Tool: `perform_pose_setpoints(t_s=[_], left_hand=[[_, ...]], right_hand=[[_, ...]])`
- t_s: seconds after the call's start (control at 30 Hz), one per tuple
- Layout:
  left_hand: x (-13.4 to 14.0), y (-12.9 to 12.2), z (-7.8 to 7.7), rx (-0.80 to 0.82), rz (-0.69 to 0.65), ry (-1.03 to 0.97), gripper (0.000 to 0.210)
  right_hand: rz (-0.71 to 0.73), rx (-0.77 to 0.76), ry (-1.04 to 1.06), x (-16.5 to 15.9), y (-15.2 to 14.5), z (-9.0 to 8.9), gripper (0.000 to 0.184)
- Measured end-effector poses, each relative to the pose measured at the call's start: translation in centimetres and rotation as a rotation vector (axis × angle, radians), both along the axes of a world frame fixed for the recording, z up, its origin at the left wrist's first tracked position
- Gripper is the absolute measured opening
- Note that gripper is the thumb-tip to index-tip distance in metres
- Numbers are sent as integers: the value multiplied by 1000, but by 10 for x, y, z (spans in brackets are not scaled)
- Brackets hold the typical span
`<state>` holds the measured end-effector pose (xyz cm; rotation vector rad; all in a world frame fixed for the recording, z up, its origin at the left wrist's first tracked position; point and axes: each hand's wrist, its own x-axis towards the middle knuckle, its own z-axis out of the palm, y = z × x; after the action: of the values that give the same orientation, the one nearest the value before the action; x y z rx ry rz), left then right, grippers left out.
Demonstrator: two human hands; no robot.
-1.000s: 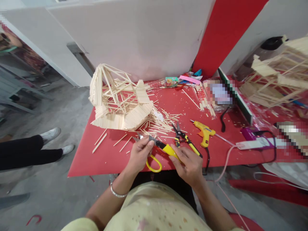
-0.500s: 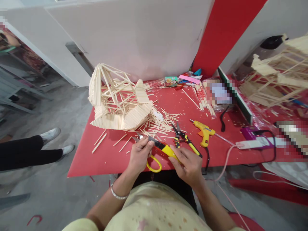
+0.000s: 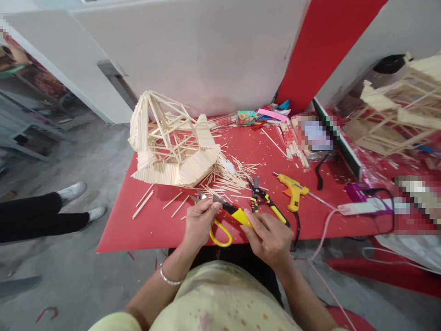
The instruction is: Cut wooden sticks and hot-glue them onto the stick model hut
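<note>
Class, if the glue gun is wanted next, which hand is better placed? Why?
Probably the right hand: it is nearer the glue gun, though holding the yellow-handled tool; the left hand, at the tool's other end, is farther.

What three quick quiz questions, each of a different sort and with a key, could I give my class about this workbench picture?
1. True or false: the yellow glue gun lies on the red table.
2. Choose one: the right hand holds A) a drink can, B) a yellow-and-black cutter, C) a pink strip.
3. On which of the person's wrists is the bracelet?

Key: 1 true; 2 B; 3 left.
</note>
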<state>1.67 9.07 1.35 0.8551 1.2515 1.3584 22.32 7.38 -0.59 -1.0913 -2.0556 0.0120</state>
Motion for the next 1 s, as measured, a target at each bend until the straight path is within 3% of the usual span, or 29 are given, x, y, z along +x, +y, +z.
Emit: perform_pose_setpoints(t_s=[0.1, 0.17, 0.27, 0.37, 0.43, 0.5, 0.57, 0.63, 0.77, 0.87, 1.0], left_hand=[[0, 2, -2, -42, 34, -71, 26], [-1, 3, 0, -89, 34, -137, 27], [-5, 3, 10, -124, -30, -242, 31], [-13, 0, 26, -119, -80, -354, 28], [-18, -3, 38, -108, -71, -407, 27], [-24, -6, 50, -94, -45, -442, 27], [-31, -7, 62, -71, -29, -464, 25], [-38, -6, 74, -38, -48, -475, 24], [-55, -4, 96, 47, -76, -495, 28], [-73, -4, 107, 57, -39, -500, 30], [-96, 5, 110, 54, 14, -453, 33]], right_hand=[[-71, 46, -7, -2, 1, -1, 59], [-223, 45, 19, -5, 5, -3, 55], [-452, -93, -116, -11, 16, -10, 42], [-450, -230, -351, -19, 27, -15, 37], [-416, -224, -365, -26, 32, -10, 36], [-356, -172, -215, -37, 36, 7, 32], [-208, -153, 50, -54, 38, 36, 25], [40, -239, 291, -76, 40, 73, 18], [307, -451, 460, -126, 50, 137, 15], [338, -429, 526, -156, 68, 162, 18], [334, -340, 520, -187, 101, 177, 21]])
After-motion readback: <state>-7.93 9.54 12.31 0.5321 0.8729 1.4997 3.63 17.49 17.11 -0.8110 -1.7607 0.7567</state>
